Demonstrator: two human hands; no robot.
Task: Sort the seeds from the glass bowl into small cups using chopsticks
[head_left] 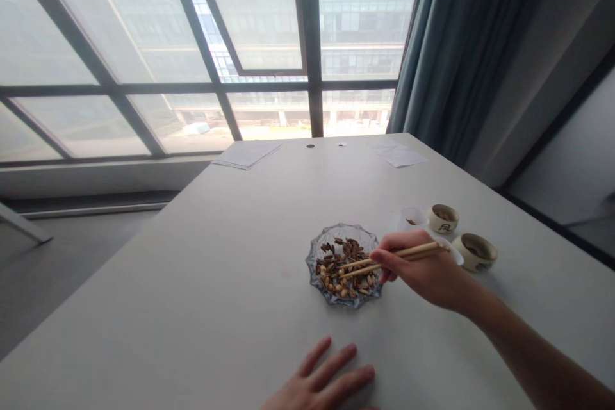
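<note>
My right hand (pixel 413 266) holds a pair of wooden chopsticks (pixel 408 252), closed around their middle. Their tips reach down among the brown seeds and paler, round nut-like pieces (pixel 342 291) in a clear glass plate with a scalloped rim (pixel 314 243). Whether the tips pinch a piece is too small to tell. My left hand (pixel 321 378) lies on the table in front of the plate, fingers spread and holding nothing. Behind my right hand stand two cream ceramic cups (pixel 475 253), and a white dish (pixel 451 250) is partly hidden by the hand.
Beyond the hand, a small white dish (pixel 412 218) holds a dark piece, beside another cream cup (pixel 442 218) with a dark character. Papers lie on the white table (pixel 216 237) at the far left (pixel 247 155) and far right (pixel 398 152). Windows and a curtain (pixel 446 45) stand behind.
</note>
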